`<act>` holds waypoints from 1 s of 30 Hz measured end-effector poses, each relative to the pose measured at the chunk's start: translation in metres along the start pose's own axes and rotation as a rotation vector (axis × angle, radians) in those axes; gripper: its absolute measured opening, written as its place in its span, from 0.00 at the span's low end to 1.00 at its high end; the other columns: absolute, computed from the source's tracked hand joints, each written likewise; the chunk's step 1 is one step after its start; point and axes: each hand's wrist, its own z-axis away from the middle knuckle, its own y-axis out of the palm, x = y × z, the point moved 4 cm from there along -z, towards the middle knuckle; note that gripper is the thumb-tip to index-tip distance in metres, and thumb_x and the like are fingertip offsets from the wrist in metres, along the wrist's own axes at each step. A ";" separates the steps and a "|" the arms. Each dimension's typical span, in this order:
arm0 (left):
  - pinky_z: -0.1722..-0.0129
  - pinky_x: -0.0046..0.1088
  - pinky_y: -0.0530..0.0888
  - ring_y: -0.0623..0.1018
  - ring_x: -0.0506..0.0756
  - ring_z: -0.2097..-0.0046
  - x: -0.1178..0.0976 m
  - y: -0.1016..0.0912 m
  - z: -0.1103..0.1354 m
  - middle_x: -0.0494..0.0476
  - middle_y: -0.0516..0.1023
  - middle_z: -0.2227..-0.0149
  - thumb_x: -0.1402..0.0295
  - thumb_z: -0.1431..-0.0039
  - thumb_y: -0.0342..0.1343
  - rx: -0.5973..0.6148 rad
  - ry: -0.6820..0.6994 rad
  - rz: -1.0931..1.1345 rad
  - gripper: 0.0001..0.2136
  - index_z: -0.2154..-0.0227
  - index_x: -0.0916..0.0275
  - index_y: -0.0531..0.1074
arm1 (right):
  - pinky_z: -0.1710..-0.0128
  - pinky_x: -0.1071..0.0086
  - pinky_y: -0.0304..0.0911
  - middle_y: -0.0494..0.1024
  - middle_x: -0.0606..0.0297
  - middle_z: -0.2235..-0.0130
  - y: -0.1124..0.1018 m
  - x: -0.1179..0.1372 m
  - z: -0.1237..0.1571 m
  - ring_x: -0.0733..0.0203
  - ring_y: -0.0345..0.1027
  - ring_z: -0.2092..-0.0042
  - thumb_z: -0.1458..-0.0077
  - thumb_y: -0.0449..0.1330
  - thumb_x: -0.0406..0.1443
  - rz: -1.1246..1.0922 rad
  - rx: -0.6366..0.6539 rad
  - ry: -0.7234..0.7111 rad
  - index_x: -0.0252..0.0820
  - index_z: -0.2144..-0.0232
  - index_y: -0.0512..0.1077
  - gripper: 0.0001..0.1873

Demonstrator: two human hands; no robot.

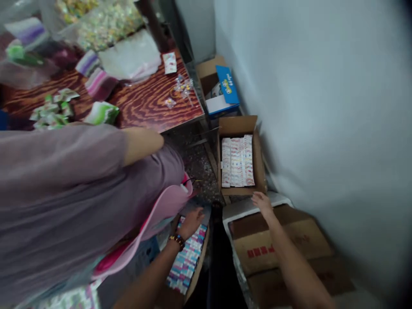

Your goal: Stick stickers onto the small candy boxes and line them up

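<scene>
My left hand (192,222), with a beaded bracelet at the wrist, is over a long carton of small pink, blue and white packs (188,262). Its fingers stretch out loosely and nothing shows in them. By the near edge of an open cardboard box (238,125) is my right hand (262,203), fingers apart and holding nothing visible; whether it touches the box I cannot tell. Rows of white printed packets (237,162) fill that box. Beneath my right forearm lies a flattened brown carton (257,253) with red print.
A person in a grey-purple shirt (80,201) sits close on my left in a pink chair (167,199). Beyond is a wood-grain table (144,103) with bags and green packets (53,111). A blue-flapped box (228,86) stands by the pale wall (315,107).
</scene>
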 end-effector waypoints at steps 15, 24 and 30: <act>0.56 0.32 0.72 0.75 0.57 0.52 -0.095 0.051 -0.149 0.67 0.72 0.48 0.60 0.45 0.56 0.108 -0.030 0.449 0.21 0.50 0.63 0.65 | 0.49 0.60 0.61 0.75 0.51 0.54 0.043 -0.011 -0.098 0.49 0.67 0.50 0.56 0.58 0.44 -0.131 -0.208 0.051 0.33 0.55 0.71 0.27; 0.51 0.38 0.72 0.77 0.58 0.54 -0.094 0.097 -0.238 0.63 0.77 0.54 0.67 0.50 0.60 0.160 0.005 0.603 0.14 0.59 0.63 0.71 | 0.41 0.63 0.52 0.70 0.52 0.46 0.034 -0.029 -0.144 0.50 0.56 0.40 0.49 0.58 0.43 0.111 -0.128 0.024 0.36 0.47 0.65 0.28; 0.52 0.35 0.73 0.77 0.57 0.54 -0.078 0.117 -0.275 0.61 0.76 0.53 0.73 0.52 0.59 0.137 -0.001 0.637 0.15 0.58 0.63 0.69 | 0.42 0.64 0.53 0.72 0.54 0.48 0.044 -0.044 -0.168 0.50 0.59 0.42 0.47 0.57 0.46 0.141 -0.060 -0.002 0.38 0.50 0.68 0.26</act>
